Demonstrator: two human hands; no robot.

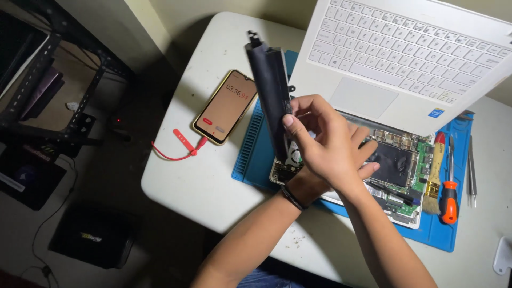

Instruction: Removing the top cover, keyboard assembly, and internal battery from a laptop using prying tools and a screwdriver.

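Observation:
A long black battery pack stands tilted above the left end of an opened white laptop base, whose green circuit board is exposed. My right hand grips the pack's lower part, with the thumb pressed on its edge. My left hand lies under the right one and is mostly hidden. Only its banded wrist and some fingertips show over the board. The white keyboard cover is lifted behind the base.
A blue work mat lies on the white table. A phone with a red cable is on the left. On the right are a brush, an orange-handled screwdriver and tweezers. A dark shelf stands on the floor at left.

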